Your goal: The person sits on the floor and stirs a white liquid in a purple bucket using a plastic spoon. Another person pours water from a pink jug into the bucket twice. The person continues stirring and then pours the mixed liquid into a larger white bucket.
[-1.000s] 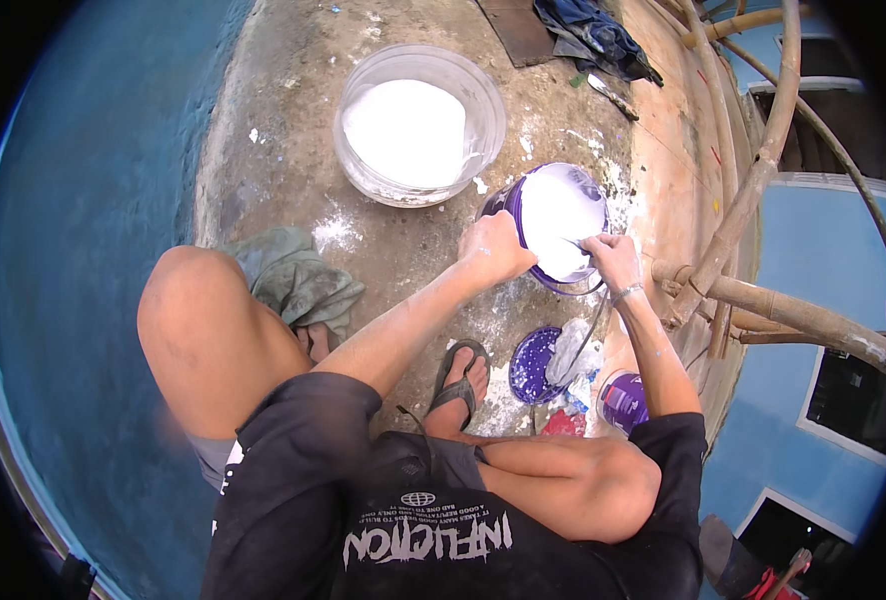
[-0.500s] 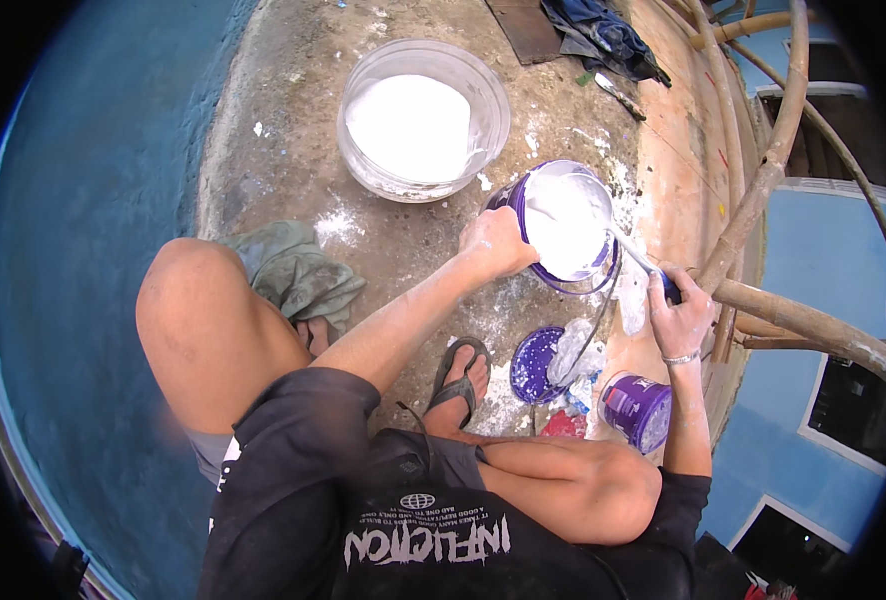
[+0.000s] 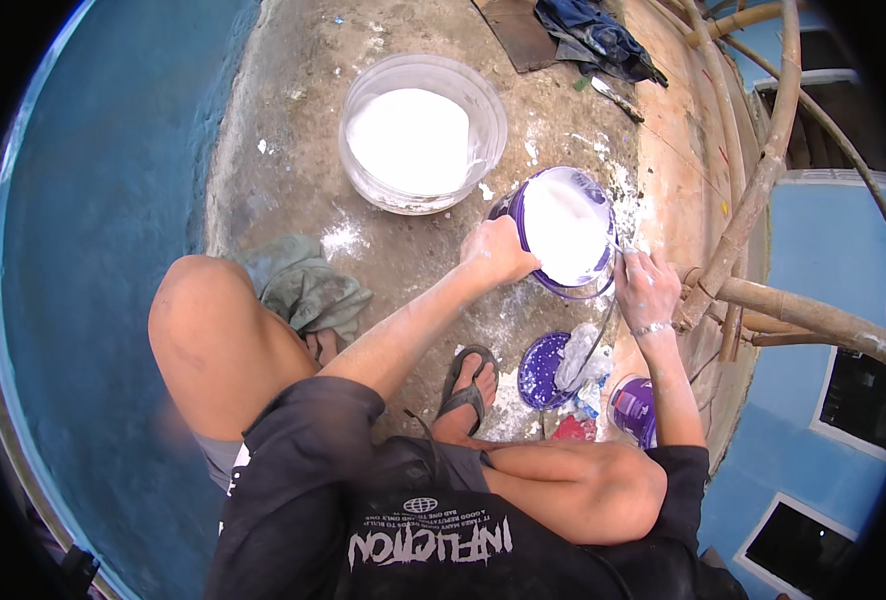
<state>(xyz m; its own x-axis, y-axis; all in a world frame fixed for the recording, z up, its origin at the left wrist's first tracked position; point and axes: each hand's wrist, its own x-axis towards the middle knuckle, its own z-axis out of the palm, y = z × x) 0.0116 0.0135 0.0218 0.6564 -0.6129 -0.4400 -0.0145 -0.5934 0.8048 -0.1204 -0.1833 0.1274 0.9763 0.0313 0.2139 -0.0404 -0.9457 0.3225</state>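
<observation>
Btwn hands [image 3: 501, 250] [image 3: 649, 288], purple bkt [image 3: 509, 202], axis tilted, mouth up-rt

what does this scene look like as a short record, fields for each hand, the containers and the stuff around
left hand: grips the near left rim of the purple bucket
right hand: holds a tool, mostly hidden, at the bucket's right rim
bucket contents: white material
clear tub: beyond the bucket, to its left, also holding white material
nearer side: purple lid, crumpled plastic, smaller purple container
by left foot: grey-green cloth
</observation>
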